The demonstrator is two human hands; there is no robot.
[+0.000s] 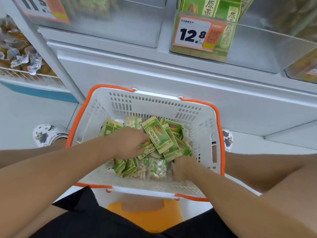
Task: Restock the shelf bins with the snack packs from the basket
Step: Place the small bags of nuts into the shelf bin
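Observation:
A white basket (151, 102) with orange handles stands on the floor between my feet. Inside lie several green snack packs (157, 134) and clear packs of pale snacks (158, 169). My left hand (128, 143) is down in the basket, fingers curled on green packs in the middle. My right hand (182, 166) is at the basket's right side, gripping the lower ends of a bunch of green packs. Above, a clear shelf bin (267, 48) holds the same green packs behind a 12.8 price tag (193, 34).
Another clear bin (120, 23) stands at upper left with an orange price tag. A wire rack of wrapped snacks (20, 54) is at far left. The white shelf base (171, 79) runs behind the basket. A yellow stool (145, 215) is under me.

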